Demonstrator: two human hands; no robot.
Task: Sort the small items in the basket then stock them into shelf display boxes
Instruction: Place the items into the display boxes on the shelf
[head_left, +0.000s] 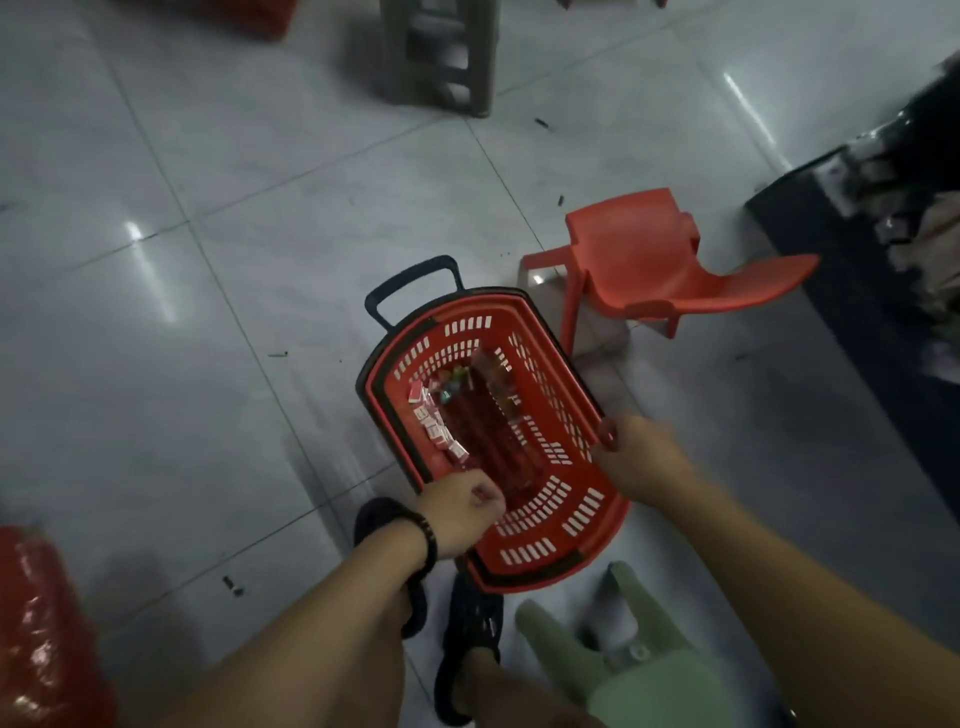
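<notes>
While the red shopping basket (571, 525) sits on the tiled floor (208, 364) with small red-and-white packets (436, 423) in its bottom, I see my right hand (641, 457) gripping its right rim, probably steadying it, and my left hand (462, 512) curled at the near-left rim, its hold unclear.

Red plastic chair (654, 265), pale green stool (556, 639) and grey stool (441, 57) on tiled floor (208, 312).
</notes>
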